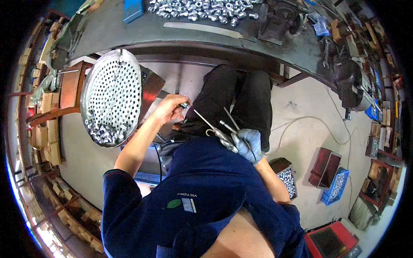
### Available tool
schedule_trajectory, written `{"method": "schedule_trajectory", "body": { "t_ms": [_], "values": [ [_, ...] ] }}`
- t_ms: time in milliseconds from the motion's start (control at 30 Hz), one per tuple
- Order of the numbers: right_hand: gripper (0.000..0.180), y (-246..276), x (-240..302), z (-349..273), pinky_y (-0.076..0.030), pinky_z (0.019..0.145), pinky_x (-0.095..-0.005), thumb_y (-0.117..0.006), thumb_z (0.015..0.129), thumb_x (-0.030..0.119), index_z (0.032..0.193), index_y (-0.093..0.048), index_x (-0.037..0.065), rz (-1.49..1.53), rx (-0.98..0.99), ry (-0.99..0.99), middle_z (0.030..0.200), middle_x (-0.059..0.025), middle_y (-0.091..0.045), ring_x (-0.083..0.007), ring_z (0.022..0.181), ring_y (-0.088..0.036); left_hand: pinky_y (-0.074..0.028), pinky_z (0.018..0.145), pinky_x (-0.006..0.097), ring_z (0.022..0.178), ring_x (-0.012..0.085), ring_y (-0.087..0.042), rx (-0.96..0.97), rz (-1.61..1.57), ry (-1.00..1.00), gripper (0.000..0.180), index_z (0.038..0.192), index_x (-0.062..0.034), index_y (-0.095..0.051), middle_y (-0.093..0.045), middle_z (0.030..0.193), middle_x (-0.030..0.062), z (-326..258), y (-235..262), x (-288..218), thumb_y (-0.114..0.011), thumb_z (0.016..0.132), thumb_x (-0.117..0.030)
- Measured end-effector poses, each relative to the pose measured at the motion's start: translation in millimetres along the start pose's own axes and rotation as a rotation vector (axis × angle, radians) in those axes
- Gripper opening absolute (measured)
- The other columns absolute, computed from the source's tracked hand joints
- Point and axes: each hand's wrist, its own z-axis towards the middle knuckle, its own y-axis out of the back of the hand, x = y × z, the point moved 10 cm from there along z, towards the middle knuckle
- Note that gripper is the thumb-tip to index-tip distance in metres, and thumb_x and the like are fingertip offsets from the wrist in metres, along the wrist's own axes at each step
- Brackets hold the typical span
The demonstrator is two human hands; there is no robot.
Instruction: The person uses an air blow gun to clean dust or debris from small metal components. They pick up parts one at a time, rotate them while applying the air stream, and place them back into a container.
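Left hand (170, 110): bare, fingertips pinched on a small metal part (185, 105) at the side facing the right hand; I judge that a slack or slippery pinch could drop it onto the trousers (218, 84) beneath.
Right hand (250, 142): gloved, wrapped around a metal tool (223, 138); I cannot tell from here whether any finger rests on a control.
Rods: several thin ones project from the right hand's grip, one toward the left hand, its tip apart from the part; a hasty or misaligned approach could poke the bare fingers or scratch the part.
Glove: loose fabric could snag if the tool has a turning end; I cannot confirm that it does.
Perforated pan (114, 77): left of the left hand, near that forearm; an elbow swung outward could knock it and spill the fittings (106, 134) gathered at its near end.
Cable (322, 119): on the floor, beyond the right hand to its right; a shifted foot could catch it.
Bench (129, 33): ahead of both hands; a bump could roll pieces off the heap of fittings (204, 9).
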Motion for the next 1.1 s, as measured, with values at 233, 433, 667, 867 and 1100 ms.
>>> {"method": "schedule_trajectory", "body": {
  "t_ms": [233, 433, 667, 867, 1100],
  "values": [
    [0.025, 3.5, 8.5, 4.7, -0.037, 0.043, -0.0362, -0.067, 0.072, 0.011, 0.053, -0.052, 0.007, -0.037, -0.046, 0.029, 0.051, -0.0142, -0.048, -0.0306, 0.045, -0.050, -0.049, 0.044, 0.028, 0.031, 0.0082, -0.033, 0.087, -0.045, 0.050, 0.032, 0.088, 0.0020, -0.060, -0.033, 0.046, -0.0032, 3.4, -15.4, 2.7, -0.053, 0.091, -0.028],
    [0.026, 1.8, 1.6, 5.6, -0.037, 0.043, -0.0351, -0.067, 0.072, 0.011, 0.051, -0.052, 0.006, -0.021, -0.037, -0.009, 0.050, -0.0142, -0.047, -0.0287, 0.044, -0.050, -0.051, 0.047, 0.030, 0.030, 0.0087, -0.033, 0.124, -0.063, 0.052, 0.033, 0.087, 0.0015, -0.060, -0.033, 0.045, -0.0030, -0.5, -13.1, 4.8, -0.055, 0.090, -0.031],
    [0.028, 0.7, -8.6, 2.9, -0.036, 0.042, -0.0352, -0.066, 0.073, 0.010, 0.051, -0.049, 0.006, -0.040, -0.035, -0.065, 0.049, -0.0139, -0.046, -0.0289, 0.043, -0.049, -0.051, 0.046, 0.031, 0.030, 0.0094, -0.035, 0.126, 0.067, 0.061, 0.032, 0.086, 0.0007, -0.061, -0.032, 0.044, -0.0027, 3.4, -12.6, 12.5, -0.054, 0.090, -0.030],
    [0.026, 3.0, 0.8, 2.5, -0.036, 0.042, -0.0362, -0.065, 0.074, 0.009, 0.054, -0.049, 0.006, -0.016, -0.057, 0.077, 0.050, -0.0130, -0.046, -0.0299, 0.044, -0.049, -0.050, 0.045, 0.030, 0.031, 0.0085, -0.034, 0.112, -0.021, 0.019, 0.038, 0.085, 0.0019, -0.062, -0.032, 0.044, -0.0034, 2.8, -15.7, -10.5, -0.052, 0.090, -0.034],
    [0.025, 0.5, -7.5, -1.3, -0.035, 0.043, -0.0357, -0.066, 0.073, 0.009, 0.055, -0.049, 0.005, -0.050, -0.030, -0.027, 0.051, -0.0135, -0.045, -0.0303, 0.044, -0.048, -0.049, 0.043, 0.030, 0.030, 0.0089, -0.036, 0.024, 0.014, 0.000, 0.035, 0.084, 0.0015, -0.063, -0.035, 0.041, -0.0028, 13.1, 11.1, 0.9, -0.058, 0.088, -0.033]
  ]
}}
